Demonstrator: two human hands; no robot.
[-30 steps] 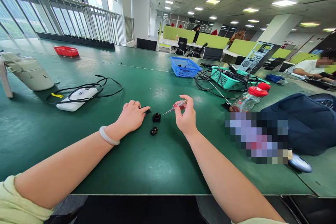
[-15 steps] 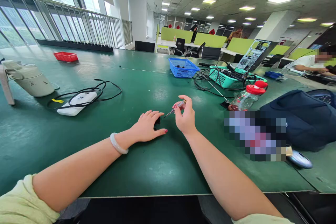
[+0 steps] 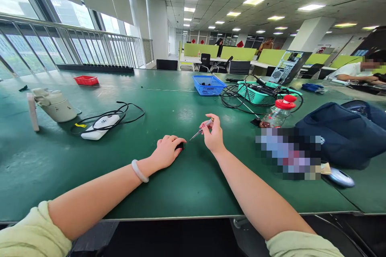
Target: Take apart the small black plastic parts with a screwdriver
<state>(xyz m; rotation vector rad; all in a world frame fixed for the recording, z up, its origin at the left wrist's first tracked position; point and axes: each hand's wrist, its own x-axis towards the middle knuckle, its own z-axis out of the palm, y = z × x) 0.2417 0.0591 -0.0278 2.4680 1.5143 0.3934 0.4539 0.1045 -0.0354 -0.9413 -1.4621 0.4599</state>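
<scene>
My left hand [image 3: 167,151] rests on the green tabletop [image 3: 181,192], closed around a small black part [image 3: 180,145] whose kind I cannot make out. Only the part's right end shows past the thumb and fingers. To the right, my right hand [image 3: 213,134] grips a screwdriver [image 3: 197,133] by its handle. The metal shaft slants down to the left, and its tip is close to the black part, with a slight gap between them.
A white power bank [image 3: 101,126] with a black cable lies left. Beyond are a red tray [image 3: 86,80], a blue basket [image 3: 209,86] and a green basket [image 3: 256,95] with cables. A red-lidded jar [image 3: 277,114] and dark blue bag [image 3: 340,136] stand right. A person sits far right.
My left thumb and fingers have closed on the black part, where they were spread around it before. The screwdriver stays in my right hand. The camera view has tilted up slightly.
</scene>
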